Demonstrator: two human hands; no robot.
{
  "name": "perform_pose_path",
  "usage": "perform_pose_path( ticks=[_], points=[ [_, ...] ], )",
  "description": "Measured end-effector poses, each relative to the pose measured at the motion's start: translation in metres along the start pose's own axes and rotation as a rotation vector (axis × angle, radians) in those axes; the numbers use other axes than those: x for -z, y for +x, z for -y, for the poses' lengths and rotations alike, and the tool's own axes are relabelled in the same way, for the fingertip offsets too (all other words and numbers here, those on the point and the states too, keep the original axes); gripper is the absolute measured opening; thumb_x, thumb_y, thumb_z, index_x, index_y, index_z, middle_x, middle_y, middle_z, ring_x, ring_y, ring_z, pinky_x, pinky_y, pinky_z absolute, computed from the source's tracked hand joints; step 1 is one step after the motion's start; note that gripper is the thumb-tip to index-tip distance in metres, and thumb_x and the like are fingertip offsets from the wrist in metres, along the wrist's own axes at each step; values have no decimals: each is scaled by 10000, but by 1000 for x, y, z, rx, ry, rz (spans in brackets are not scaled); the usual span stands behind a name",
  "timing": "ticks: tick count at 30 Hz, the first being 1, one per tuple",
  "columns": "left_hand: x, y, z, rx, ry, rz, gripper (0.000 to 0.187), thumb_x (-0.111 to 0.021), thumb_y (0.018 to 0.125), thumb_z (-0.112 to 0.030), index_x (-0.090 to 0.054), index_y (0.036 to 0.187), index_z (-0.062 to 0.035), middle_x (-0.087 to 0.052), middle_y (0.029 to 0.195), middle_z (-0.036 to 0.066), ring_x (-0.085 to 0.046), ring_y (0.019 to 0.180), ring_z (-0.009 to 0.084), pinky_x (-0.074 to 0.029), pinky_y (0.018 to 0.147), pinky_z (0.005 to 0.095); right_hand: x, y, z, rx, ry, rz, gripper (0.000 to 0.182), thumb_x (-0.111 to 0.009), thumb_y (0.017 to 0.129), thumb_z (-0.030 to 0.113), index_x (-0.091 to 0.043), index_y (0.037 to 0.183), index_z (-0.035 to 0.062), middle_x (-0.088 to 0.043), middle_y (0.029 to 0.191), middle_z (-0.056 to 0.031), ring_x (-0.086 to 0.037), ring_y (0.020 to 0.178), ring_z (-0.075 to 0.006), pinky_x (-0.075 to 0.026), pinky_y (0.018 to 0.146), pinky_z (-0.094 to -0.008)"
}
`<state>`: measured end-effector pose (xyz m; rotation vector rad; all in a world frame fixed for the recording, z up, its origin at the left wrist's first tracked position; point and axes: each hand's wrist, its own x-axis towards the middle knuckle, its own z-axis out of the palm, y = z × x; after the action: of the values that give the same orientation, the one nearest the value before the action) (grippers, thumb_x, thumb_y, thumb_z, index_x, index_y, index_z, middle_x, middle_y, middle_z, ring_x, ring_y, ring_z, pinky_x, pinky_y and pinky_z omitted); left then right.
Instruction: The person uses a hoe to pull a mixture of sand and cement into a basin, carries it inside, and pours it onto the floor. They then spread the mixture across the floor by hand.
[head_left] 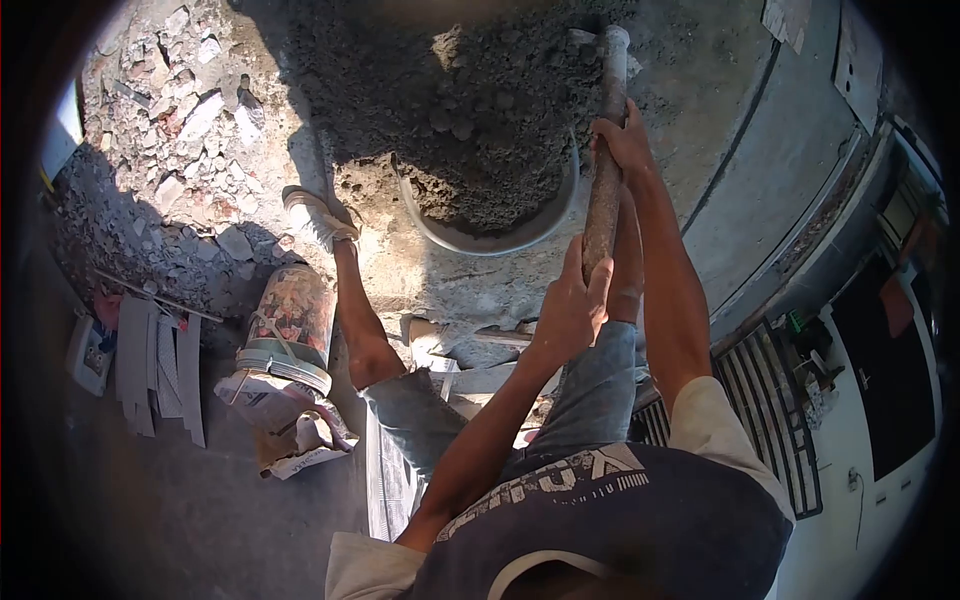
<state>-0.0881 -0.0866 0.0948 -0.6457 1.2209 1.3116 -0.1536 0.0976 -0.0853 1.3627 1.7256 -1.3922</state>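
Note:
My left hand [575,312] is closed around the lower end of the thick, worn handle of a hoe [606,190]. Farther up the same handle, my right hand [625,143] grips it with wrapped fingers. The hoe's pale metal socket [614,62] is at the far end, over the edge of a dark heap of mixed sand or mortar [450,110]. Its blade shows only as a small light piece; the remainder is hidden. A curved grey basin rim [490,246] borders the near side of the heap, left of both hands.
Broken rubble [200,120] lies at the left. Below it a bucket [290,320] rests tilted by a torn bag [300,430] and grey strips [160,360]. My shoe [315,218] is left of the basin. A metal grille [765,410] stands at the right.

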Motion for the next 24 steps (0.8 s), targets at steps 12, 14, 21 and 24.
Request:
perform_pose_path(
  ticks=[12,14,21,24],
  points=[
    [62,-215,169,167,242,-147,648,-606,955,-395,-399,1491,-95,-696,1027,203,-687,780,217,-529,767,351,-77,-261,-122,-126,178,23,978,-606,820,35,19,1565,140,-541,1053,-161,-599,665,-184,-535,552,-337],
    [57,-222,134,335,137,-87,655,-617,949,-395,-405,1490,-94,-693,1042,205,-678,785,198,-527,774,353,-73,-258,-110,-143,184,14,959,-598,806,31,-17,1564,112,-540,1055,-161,-599,664,-184,-526,549,-325],
    [33,-82,34,-288,153,-122,679,-592,966,-316,-294,1522,-65,-657,735,149,-663,591,228,-527,586,366,-30,-156,100,436,145,-85,880,-583,836,23,-90,1565,60,-584,876,-101,-578,615,-131,-500,548,-285],
    [38,-8,-82,-579,132,-155,679,-582,958,-345,-315,1515,-62,-694,989,232,-714,794,277,-540,754,370,-20,-115,226,745,122,-111,911,-630,828,58,-88,1560,84,-578,947,-93,-590,704,-137,-526,618,-300]
  ],
)
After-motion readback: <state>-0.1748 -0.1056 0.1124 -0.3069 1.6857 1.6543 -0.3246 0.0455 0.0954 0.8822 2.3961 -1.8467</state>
